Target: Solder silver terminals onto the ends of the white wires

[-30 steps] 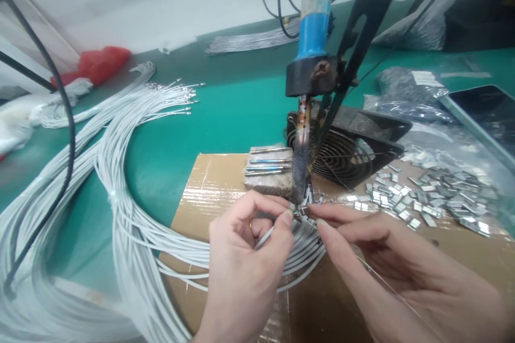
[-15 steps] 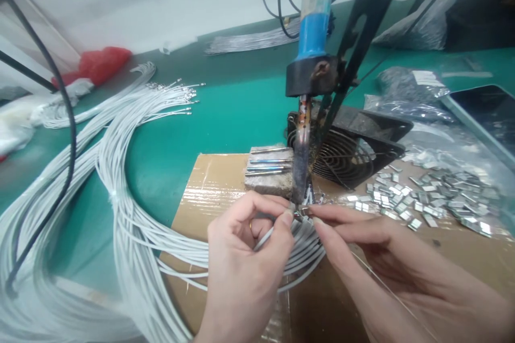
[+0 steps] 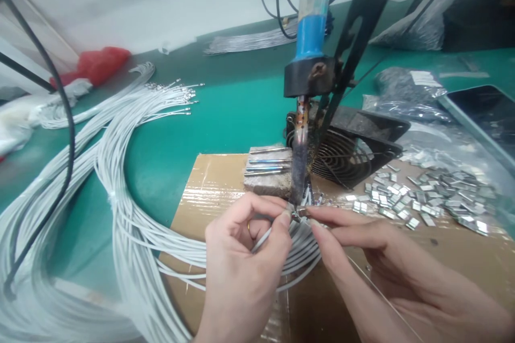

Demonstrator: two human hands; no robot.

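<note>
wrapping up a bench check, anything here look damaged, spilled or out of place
The soldering iron's metal shaft is blotchy and discoloured, perhaps from heat. Small metal pieces lie loosely scattered beyond the right hand, untidy but possibly deliberate.

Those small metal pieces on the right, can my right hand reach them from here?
Probably yes: open cardboard lies between your right hand and the metal pieces, though its fingertips are occupied near the blue soldering iron.

No legible txt or nos., white label [image 3: 425, 79] on bag [image 3: 394, 84] incl.
</note>
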